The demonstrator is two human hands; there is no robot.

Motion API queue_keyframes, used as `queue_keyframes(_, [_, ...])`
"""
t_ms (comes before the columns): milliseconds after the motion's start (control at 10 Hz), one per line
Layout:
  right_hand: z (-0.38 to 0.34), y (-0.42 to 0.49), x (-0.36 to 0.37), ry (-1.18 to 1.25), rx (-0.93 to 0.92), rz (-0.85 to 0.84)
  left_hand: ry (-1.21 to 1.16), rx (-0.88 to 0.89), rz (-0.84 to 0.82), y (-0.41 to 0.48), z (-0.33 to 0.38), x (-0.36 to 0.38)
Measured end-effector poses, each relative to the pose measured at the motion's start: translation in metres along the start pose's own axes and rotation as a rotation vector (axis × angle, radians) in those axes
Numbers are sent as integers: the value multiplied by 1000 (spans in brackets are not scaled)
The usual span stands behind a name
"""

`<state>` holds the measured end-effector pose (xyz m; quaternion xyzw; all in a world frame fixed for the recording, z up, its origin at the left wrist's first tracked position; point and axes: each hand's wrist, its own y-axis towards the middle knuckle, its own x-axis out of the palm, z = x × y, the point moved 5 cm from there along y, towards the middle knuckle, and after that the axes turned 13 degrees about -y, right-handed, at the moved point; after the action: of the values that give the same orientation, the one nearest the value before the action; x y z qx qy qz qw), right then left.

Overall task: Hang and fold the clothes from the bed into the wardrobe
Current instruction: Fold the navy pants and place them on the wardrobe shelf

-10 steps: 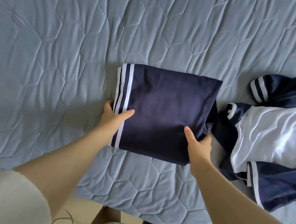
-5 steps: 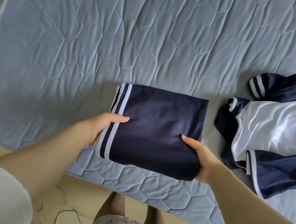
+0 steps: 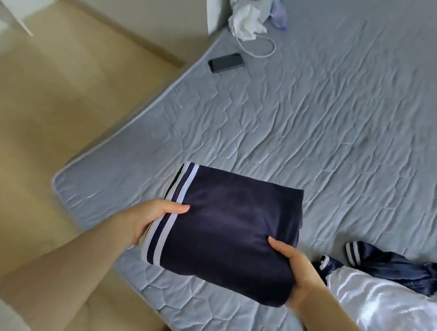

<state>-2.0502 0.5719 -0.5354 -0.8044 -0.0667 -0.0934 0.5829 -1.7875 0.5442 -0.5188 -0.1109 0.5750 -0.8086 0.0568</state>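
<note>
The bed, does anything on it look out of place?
Yes. A phone, a white cable and a crumpled white bundle lie at its far corner; a navy-and-white garment lies rumpled, unfolded, at the right.

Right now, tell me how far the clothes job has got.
Done: one navy garment is folded into a neat square. In hand: the left hand and right hand grip it by its sides above the bed. Left: it must go to the wardrobe, which is not in view, and white and navy clothes lie unfolded on the bed beside it.
</note>
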Motion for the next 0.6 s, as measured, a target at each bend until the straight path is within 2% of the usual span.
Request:
queue_keyframes(200, [-75,-73,75,-153,-174,-141,-182,226,15,-107,44,-40])
queue_keyframes(400, [-133,-123,178,-355,-328,-293,-520,509,69,-208,79,-103])
queue_keyframes(500, [-150,-140,240,-484,-405,-378,-545,616,185,-251,88,-143])
queue_keyframes(600, [-155,-152,301,-557,-407,-432,-601,735,222,-290,92,-190])
